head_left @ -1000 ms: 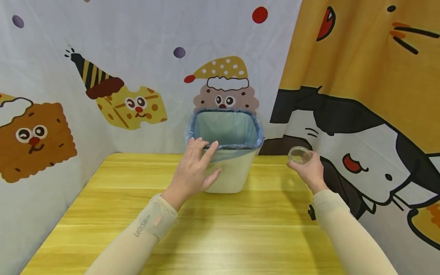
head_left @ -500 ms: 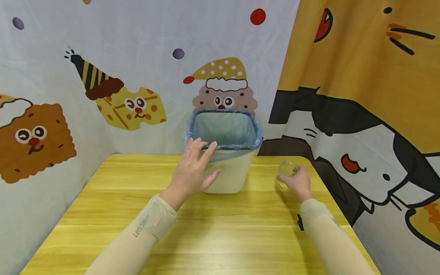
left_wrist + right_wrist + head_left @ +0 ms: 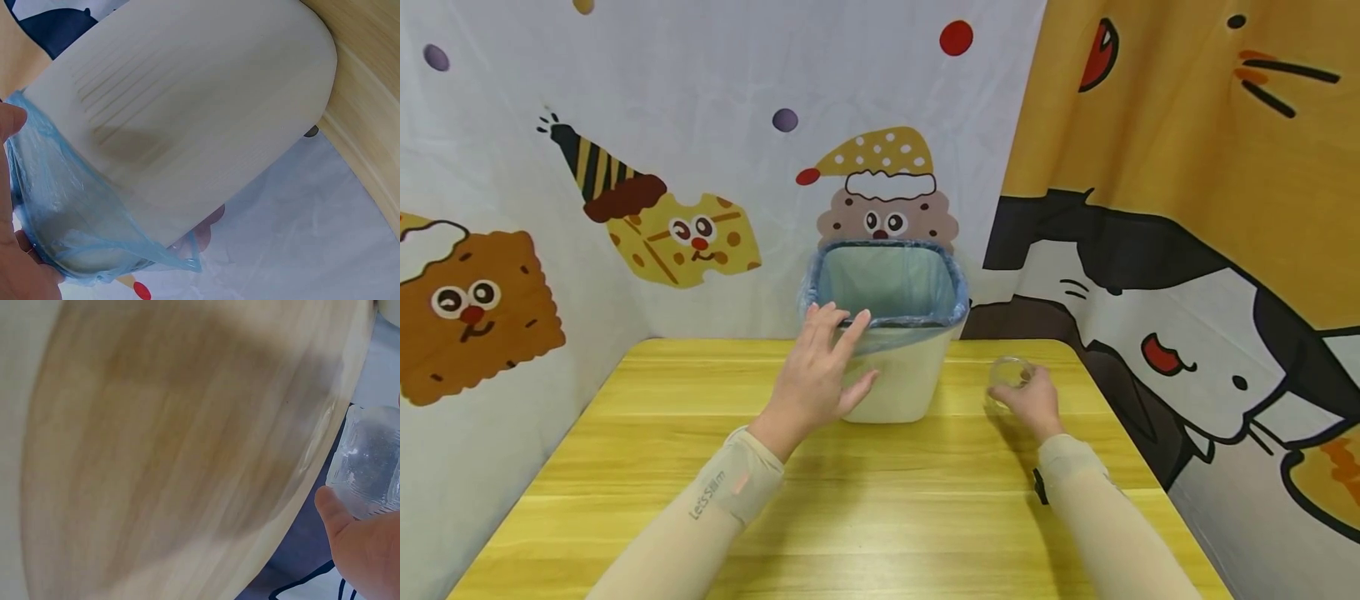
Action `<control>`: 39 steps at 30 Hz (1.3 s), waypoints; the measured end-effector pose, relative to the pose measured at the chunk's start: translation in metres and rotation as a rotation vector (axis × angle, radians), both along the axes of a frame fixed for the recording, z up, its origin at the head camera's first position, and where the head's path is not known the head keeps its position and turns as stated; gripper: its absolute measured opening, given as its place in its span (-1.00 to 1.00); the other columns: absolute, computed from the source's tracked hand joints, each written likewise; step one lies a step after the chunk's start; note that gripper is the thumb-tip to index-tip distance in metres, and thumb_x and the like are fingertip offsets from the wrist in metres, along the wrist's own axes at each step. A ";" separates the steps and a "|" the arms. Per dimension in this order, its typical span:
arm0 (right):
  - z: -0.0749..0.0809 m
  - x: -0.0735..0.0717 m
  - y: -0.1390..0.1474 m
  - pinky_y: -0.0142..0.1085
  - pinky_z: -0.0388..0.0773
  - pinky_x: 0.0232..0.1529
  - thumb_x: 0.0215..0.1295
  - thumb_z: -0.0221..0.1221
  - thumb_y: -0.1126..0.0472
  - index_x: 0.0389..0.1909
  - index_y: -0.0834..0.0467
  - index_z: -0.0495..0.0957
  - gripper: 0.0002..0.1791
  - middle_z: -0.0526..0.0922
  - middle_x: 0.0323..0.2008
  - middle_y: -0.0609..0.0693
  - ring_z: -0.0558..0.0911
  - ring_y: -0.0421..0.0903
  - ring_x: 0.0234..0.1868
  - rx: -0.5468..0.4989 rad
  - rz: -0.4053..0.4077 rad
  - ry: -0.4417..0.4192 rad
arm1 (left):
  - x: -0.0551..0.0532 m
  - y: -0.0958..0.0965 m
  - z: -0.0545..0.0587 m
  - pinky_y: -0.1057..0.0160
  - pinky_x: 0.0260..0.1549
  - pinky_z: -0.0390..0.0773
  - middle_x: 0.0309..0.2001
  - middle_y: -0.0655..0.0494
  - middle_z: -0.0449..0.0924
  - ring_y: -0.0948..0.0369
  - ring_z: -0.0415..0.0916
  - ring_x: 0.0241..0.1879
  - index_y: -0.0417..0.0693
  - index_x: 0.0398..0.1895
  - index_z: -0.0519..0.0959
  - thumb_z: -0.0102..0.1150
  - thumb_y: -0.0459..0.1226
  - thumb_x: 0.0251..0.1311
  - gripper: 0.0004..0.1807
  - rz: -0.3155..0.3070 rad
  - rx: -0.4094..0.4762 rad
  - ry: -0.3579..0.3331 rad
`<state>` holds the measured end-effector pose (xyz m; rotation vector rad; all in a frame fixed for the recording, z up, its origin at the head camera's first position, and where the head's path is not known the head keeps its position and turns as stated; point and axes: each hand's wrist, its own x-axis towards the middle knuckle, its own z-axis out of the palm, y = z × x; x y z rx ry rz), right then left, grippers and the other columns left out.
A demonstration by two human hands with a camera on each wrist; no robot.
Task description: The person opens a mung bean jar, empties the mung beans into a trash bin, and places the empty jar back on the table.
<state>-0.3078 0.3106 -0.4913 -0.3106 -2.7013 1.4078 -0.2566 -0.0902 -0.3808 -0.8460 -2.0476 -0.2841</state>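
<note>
A cream-coloured trash bin (image 3: 898, 379) stands upright on the table, its mouth lined with a translucent blue garbage bag (image 3: 951, 312) folded over the rim. My left hand (image 3: 808, 379) lies at the near left of that rim, fingers extended toward the bag and thumb spread away. In the left wrist view, the hand shows at the blue bag (image 3: 69, 206). To the bin's right, my right hand (image 3: 1037, 400) grips a clear round cup (image 3: 1000, 372) by its side. Ribbing shows on the clear cup (image 3: 369, 456) in the right wrist view.
The wood-grain table (image 3: 880, 508) runs back to a white cloth backdrop (image 3: 700, 75) with cartoon prints. An orange curtain (image 3: 1180, 142) hangs at the right. A dark band with a small black piece (image 3: 1040, 486) sits by the right cuff.
My right hand has moved left and lower with the clear cup, from the table's far right edge toward the bin. The left hand stays at the rim. The head view shifts slightly.
</note>
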 end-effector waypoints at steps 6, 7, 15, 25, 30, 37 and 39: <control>0.000 0.000 -0.005 0.20 0.55 0.39 0.25 0.50 -0.07 0.67 0.29 0.00 0.19 0.27 0.56 0.42 0.43 0.38 0.47 0.002 0.002 -0.015 | -0.002 0.000 -0.001 -0.33 0.53 0.32 0.24 -0.33 0.45 -0.27 0.42 0.35 -0.18 0.54 0.38 0.57 0.02 0.15 -0.04 0.002 0.003 0.002; -0.001 -0.001 -0.005 0.20 0.55 0.39 0.25 0.50 -0.07 0.67 0.29 0.00 0.18 0.27 0.56 0.43 0.43 0.38 0.47 0.002 0.003 -0.014 | -0.002 0.000 -0.001 -0.33 0.53 0.32 0.23 -0.33 0.45 -0.28 0.42 0.36 -0.18 0.54 0.38 0.57 0.02 0.15 -0.04 0.000 0.004 0.003; -0.002 -0.003 -0.006 0.21 0.53 0.41 0.27 0.49 -0.06 0.65 0.31 0.04 0.14 0.30 0.54 0.45 0.45 0.38 0.46 0.027 0.015 -0.011 | -0.001 0.002 0.002 -0.33 0.54 0.31 0.24 -0.32 0.44 -0.27 0.41 0.36 -0.17 0.55 0.38 0.56 0.03 0.17 -0.05 0.000 -0.001 -0.001; -0.005 -0.005 -0.010 0.19 0.55 0.39 0.24 0.51 -0.04 0.63 0.31 0.05 0.15 0.31 0.53 0.44 0.48 0.38 0.44 0.027 0.015 -0.008 | -0.002 0.003 0.002 -0.32 0.55 0.30 0.24 -0.31 0.44 -0.27 0.42 0.35 -0.18 0.54 0.40 0.57 0.01 0.16 -0.06 -0.006 0.003 0.004; -0.006 -0.004 -0.014 0.20 0.56 0.38 0.26 0.50 -0.03 0.64 0.35 -0.01 0.18 0.28 0.53 0.47 0.50 0.39 0.42 0.014 0.032 -0.014 | -0.003 0.002 0.002 -0.31 0.55 0.30 0.27 -0.33 0.44 -0.29 0.42 0.37 -0.16 0.54 0.39 0.56 0.02 0.19 -0.07 0.009 -0.015 -0.015; -0.005 -0.007 -0.017 0.19 0.56 0.40 0.28 0.49 0.00 0.65 0.32 -0.01 0.15 0.26 0.56 0.43 0.51 0.36 0.43 -0.008 0.050 -0.014 | 0.009 0.003 0.000 -0.33 0.43 0.45 0.29 -0.37 0.46 -0.34 0.44 0.37 -0.21 0.49 0.44 0.61 -0.01 0.08 -0.06 -0.037 0.046 0.071; -0.005 -0.008 -0.017 0.17 0.57 0.39 0.27 0.49 -0.01 0.64 0.32 0.00 0.15 0.27 0.55 0.43 0.53 0.35 0.41 -0.007 0.054 -0.015 | 0.018 0.005 -0.007 -0.29 0.41 0.50 0.28 -0.35 0.50 -0.30 0.48 0.35 -0.24 0.45 0.48 0.59 -0.03 0.08 -0.10 -0.061 0.057 0.091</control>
